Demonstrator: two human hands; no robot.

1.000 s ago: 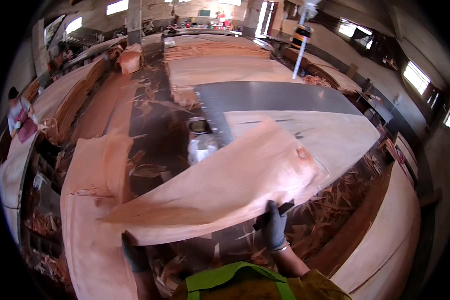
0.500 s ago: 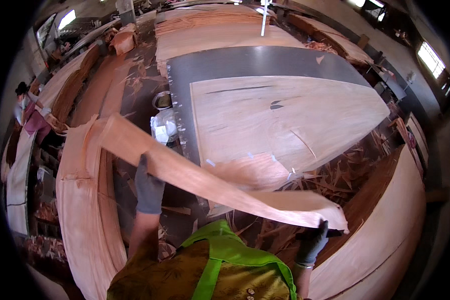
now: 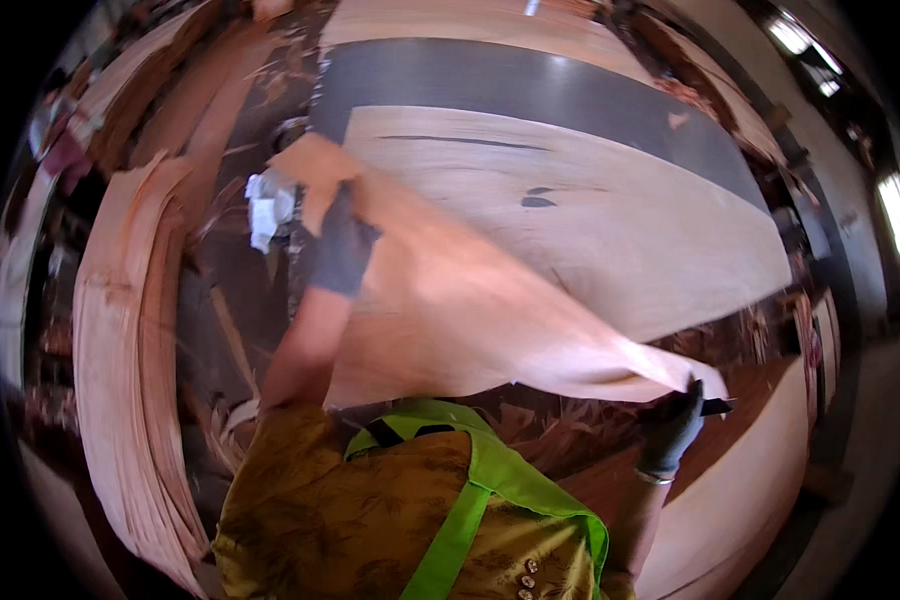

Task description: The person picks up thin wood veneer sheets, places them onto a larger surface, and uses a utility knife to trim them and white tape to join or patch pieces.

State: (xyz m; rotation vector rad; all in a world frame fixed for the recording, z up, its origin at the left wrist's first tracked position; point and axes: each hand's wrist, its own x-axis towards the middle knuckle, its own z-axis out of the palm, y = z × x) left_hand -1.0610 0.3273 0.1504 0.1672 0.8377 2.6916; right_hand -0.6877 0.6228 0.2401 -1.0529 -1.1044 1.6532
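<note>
A long, thin reddish wood veneer sheet (image 3: 450, 290) stretches between my hands, with slack folds toward its right end. My left hand (image 3: 345, 245), in a grey glove and smeared by motion, grips it near its far left end. My right hand (image 3: 673, 430), also gloved, pinches the right end, and a dark flat object (image 3: 715, 407) of unclear kind sticks out of the same grip. Under the strip lies a large pale veneer sheet (image 3: 570, 235) with dark splits and a hole, on a dark-topped table (image 3: 450, 70). The strip hides the pale sheet's near left part.
Tall veneer stacks stand at my left (image 3: 120, 350) and at my right (image 3: 740, 500). A white plastic bag (image 3: 270, 208) sits by the table's left edge. Veneer scraps (image 3: 530, 425) litter the space before me. Another person (image 3: 65, 130) is at the far left.
Both hands have carried the strip off the left stack toward the table; the left hand moved right and farther away, the right hand slightly right. The view has shifted too.
</note>
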